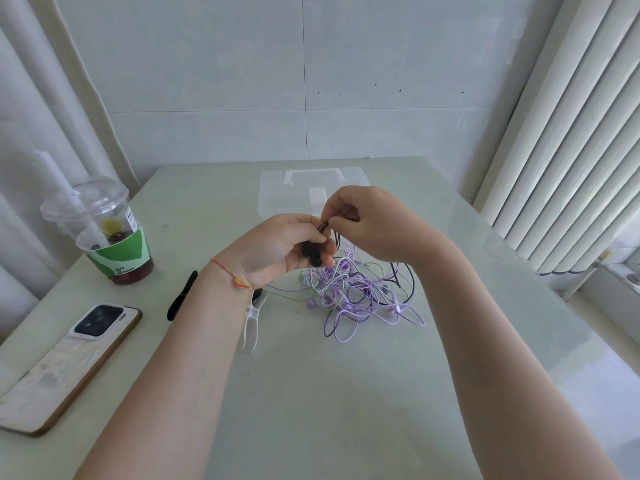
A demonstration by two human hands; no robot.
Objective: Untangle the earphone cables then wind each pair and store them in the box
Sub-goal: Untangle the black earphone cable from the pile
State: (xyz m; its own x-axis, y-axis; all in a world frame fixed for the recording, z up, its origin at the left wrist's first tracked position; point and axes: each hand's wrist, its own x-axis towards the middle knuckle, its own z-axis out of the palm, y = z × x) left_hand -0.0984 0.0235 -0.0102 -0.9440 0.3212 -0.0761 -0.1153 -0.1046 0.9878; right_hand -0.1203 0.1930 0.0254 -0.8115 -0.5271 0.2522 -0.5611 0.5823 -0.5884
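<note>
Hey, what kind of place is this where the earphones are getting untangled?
Probably a home or small office room: a plain table against a tiled wall, vertical blinds at a window, with a takeaway drink cup and a phone lying about.

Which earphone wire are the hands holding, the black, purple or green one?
The black cable: both the left hand and right hand pinch it, while purple and green ones lie tangled on the table.

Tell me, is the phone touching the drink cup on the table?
Apart. The head view shows the phone lying flat near the table's left edge, with a bare strip of tabletop between it and the drink cup standing farther back.
</note>
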